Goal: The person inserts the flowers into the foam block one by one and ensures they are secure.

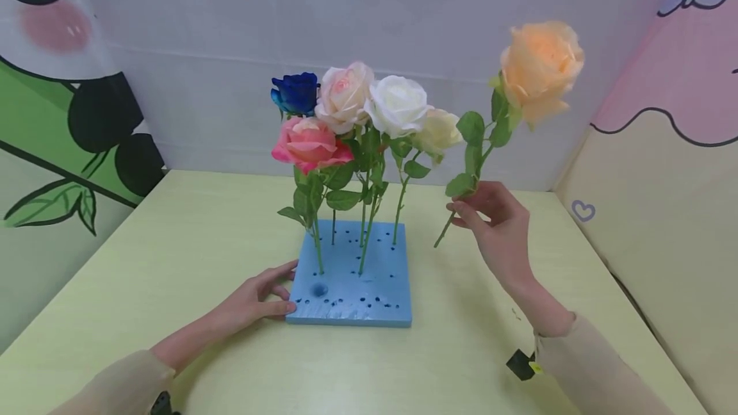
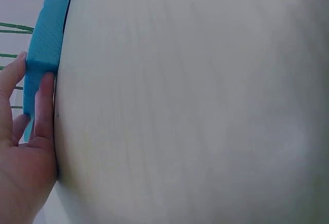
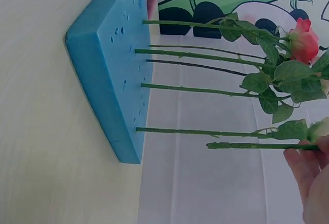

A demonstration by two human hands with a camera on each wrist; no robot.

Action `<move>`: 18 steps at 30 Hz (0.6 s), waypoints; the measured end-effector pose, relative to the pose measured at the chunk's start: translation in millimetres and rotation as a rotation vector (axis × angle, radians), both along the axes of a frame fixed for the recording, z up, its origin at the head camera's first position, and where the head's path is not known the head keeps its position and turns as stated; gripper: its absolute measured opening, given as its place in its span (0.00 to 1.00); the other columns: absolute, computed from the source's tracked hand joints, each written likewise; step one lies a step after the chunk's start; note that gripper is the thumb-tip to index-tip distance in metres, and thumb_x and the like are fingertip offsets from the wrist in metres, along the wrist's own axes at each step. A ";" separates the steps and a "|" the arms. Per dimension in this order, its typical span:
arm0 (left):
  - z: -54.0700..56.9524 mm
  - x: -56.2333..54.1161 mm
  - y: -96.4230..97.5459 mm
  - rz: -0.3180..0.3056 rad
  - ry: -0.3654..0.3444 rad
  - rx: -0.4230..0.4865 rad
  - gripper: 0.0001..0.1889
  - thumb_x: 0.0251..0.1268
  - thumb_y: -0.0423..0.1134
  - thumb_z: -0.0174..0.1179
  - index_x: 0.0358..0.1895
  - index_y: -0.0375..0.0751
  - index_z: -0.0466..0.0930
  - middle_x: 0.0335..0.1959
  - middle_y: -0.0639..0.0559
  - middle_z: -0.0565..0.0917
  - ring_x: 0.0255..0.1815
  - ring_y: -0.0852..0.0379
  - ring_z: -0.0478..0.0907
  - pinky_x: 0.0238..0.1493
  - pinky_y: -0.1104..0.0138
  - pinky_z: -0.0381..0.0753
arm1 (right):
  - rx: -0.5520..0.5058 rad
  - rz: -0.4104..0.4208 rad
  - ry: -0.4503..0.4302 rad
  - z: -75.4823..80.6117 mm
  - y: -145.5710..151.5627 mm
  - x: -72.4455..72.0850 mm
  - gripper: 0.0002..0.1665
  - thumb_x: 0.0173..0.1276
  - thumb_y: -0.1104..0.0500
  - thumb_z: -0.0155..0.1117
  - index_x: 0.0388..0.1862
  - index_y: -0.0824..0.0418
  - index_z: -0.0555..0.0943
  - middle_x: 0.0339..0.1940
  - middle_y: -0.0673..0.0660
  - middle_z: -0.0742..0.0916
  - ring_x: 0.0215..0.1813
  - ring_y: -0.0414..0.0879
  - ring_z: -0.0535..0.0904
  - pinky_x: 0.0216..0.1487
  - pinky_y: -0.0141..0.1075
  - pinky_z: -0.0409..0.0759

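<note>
My right hand [image 1: 498,229] pinches the green stem of a peach-orange artificial rose [image 1: 543,69]. The rose tilts to the right, and its bare stem end [image 3: 231,146] hangs free, right of the blue foam board [image 1: 352,290] in the head view. Fingers of my left hand [image 1: 254,300] rest along the board's left edge, the thumb by its front left corner. Standing in the board are a dark blue rose [image 1: 296,91], a blush rose [image 1: 344,96], a white rose [image 1: 398,106], a cream rose [image 1: 437,133] and a pink rose [image 1: 311,144].
The board lies on a pale yellow table [image 1: 190,229] and has several small holes plus a larger dent [image 1: 319,289] near its front. Behind the table hangs a pale cloth [image 1: 219,114]. Cartoon-printed panels [image 1: 663,210] stand at both sides.
</note>
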State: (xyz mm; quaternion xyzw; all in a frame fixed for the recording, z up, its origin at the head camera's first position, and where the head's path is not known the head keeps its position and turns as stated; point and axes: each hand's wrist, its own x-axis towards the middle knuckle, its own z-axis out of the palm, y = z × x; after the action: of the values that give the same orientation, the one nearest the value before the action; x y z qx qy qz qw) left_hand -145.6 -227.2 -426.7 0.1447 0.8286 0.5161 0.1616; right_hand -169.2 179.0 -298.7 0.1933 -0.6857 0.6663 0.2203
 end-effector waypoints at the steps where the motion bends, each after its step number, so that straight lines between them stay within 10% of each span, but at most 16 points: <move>1: -0.3 -0.2 -0.1 -0.001 -0.001 0.005 0.44 0.61 0.45 0.69 0.78 0.47 0.55 0.70 0.38 0.69 0.48 0.60 0.81 0.48 0.73 0.80 | 0.006 0.017 0.007 -1.7 -1.5 1.0 0.09 0.64 0.72 0.65 0.43 0.67 0.79 0.36 0.49 0.89 0.39 0.42 0.89 0.39 0.36 0.86; 18: -2.3 -1.6 0.2 -0.005 0.017 -0.001 0.44 0.61 0.45 0.69 0.78 0.46 0.55 0.69 0.38 0.70 0.47 0.61 0.81 0.49 0.74 0.78 | 0.257 0.091 -0.004 -43.0 -39.8 1.1 0.11 0.67 0.70 0.64 0.47 0.69 0.77 0.39 0.67 0.89 0.39 0.33 0.87 0.39 0.36 0.86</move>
State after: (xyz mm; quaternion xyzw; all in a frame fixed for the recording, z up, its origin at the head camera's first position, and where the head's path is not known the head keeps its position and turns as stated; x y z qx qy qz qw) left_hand -147.1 -226.9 -429.0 0.1510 0.8298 0.5140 0.1562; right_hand -168.1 139.3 -341.7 0.2493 -0.7566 0.5824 0.1619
